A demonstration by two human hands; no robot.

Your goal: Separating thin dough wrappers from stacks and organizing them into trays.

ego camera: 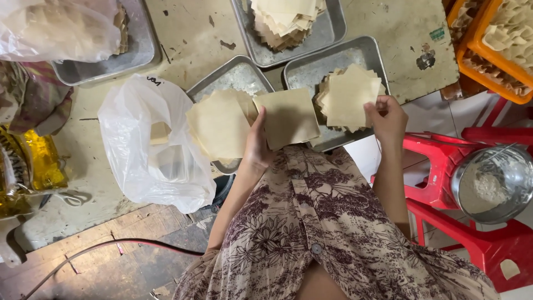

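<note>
My left hand (257, 145) holds a single square, pale dough sheet (288, 118) by its lower left corner, above the gap between two metal trays. My right hand (387, 119) pinches the right edge of the top sheet on a stack of dough sheets (348, 97) lying in the right metal tray (311, 66). A second pile of sheets (221, 123) rests in the left metal tray (233, 73), just left of my left hand.
A white plastic bag (155, 150) holding a few sheets lies left. Another tray (327, 30) with a stack stands at the back, and a bag-covered tray (94, 64) at far left. Orange crates (483, 47) sit top right. A metal bowl of flour (491, 183) sits on red stools (444, 161).
</note>
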